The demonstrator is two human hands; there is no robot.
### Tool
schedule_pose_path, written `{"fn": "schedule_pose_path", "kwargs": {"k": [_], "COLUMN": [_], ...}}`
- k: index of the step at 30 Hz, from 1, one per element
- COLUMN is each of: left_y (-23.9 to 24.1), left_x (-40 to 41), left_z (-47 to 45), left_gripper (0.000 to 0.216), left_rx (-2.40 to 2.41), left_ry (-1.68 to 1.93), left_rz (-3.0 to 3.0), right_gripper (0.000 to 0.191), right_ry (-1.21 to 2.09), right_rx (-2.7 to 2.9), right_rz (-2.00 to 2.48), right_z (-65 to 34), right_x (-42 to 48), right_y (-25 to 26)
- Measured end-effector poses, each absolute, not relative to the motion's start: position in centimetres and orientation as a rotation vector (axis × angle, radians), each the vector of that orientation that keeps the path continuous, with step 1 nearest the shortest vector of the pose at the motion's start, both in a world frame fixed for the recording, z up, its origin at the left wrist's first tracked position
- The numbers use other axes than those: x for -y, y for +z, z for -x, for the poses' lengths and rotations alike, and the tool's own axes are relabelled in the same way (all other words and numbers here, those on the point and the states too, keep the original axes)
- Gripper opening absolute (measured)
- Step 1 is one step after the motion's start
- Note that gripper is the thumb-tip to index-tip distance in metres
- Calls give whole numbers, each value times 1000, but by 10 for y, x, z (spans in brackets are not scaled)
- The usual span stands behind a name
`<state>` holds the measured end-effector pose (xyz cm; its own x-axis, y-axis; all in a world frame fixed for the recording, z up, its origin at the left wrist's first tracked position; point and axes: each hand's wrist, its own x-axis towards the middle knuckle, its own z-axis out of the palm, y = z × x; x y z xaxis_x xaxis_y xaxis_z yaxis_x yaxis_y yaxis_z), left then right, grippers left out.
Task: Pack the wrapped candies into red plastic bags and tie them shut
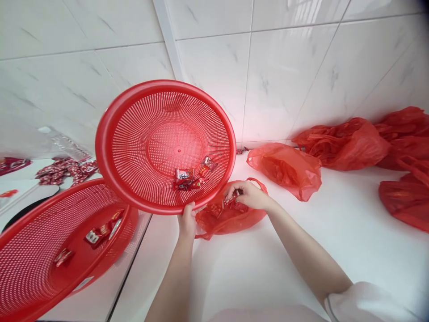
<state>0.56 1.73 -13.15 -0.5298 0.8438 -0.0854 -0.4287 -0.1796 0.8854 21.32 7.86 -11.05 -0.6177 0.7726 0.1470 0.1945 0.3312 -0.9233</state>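
Observation:
My left hand (187, 222) grips the lower rim of a round red perforated basket (134, 134), holding it tilted up on edge. Several red-wrapped candies (189, 175) lie at its lower side. My right hand (246, 195) is closed in a pinch on candy wrappers at the mouth of an open red plastic bag (221, 219) lying on the white counter right below the basket. More wrapped candies show inside that bag.
A second red perforated basket (33, 250) with a few candies sits at the lower left. Filled red plastic bags (284, 167) (348, 143) (407, 197) lie along the tiled wall on the right. A pile of red candies (63, 170) lies at far left.

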Motion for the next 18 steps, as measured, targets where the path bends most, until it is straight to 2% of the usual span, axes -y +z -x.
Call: {"fn": "schedule_pose_path", "kwargs": {"k": [5,12,14,18], "left_y": [-133,-139,-140,-142], "left_x": [-18,-21,-21,-20], "left_z": [-5,-3,-3,-3], "left_gripper": [42,40,39,40], "left_rx": [-1186,-1205,-1200,-1194], "left_ry": [1831,1834,1822,1807], "left_rz": [-558,-540,-545,-542], "right_gripper": [40,47,42,19], "right_ry": [1298,969,910,760], "right_rx": [2278,2216,2310,2392], "right_rz": [878,1191,1319,1494], "right_z": [-212,-219,-225,-234], "right_x": [-78,-84,-85,-86], "right_y": [-116,-117,-116,-113]}}
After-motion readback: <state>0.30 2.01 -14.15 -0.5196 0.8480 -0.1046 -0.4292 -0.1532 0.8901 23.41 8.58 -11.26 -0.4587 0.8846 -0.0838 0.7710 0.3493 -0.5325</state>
